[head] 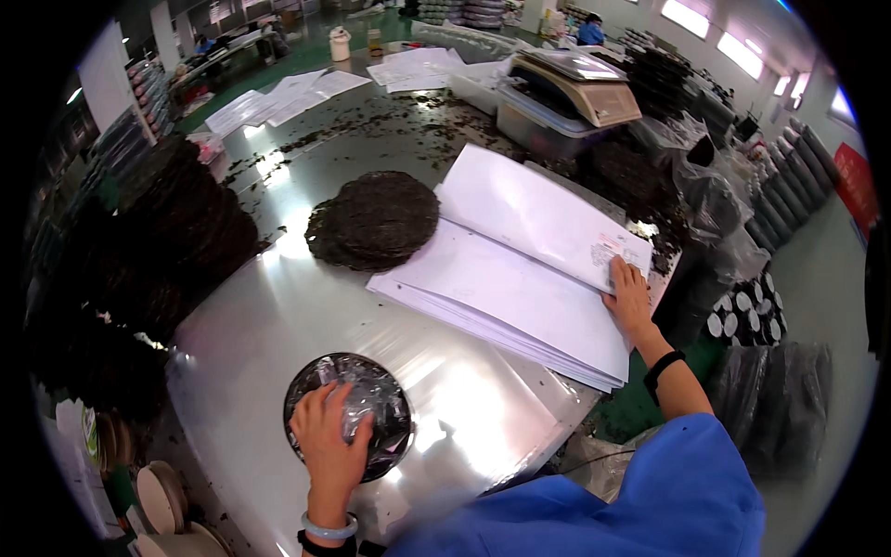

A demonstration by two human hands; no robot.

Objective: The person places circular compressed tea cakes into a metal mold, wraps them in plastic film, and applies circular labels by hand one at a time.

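Note:
My left hand (328, 426) lies with its fingers apart on a round black bundle (386, 445) covered in crinkled clear plastic film. Over at the right, my right hand (630, 299) is on the right end of a large white paper sheet (518, 202), turned back over a stack of similar sheets (508, 285). That sheet bears small print near my fingers; whether they pinch it cannot be told. A pile of thin, dark brown, rough discs (376, 221), perhaps dried seaweed, overlaps the paper's left corner. All this lies on a shiny metal tabletop (264, 348).
Tall stacks of dark discs (181, 209) stand at the left. Beyond the dark crumbs are loose papers (285, 101), a white bottle (340, 44) and a lidded plastic box (536, 125) with boards on top. Plastic-wrapped dark rolls (773, 404) stand at the right; a person (590, 31) is far behind.

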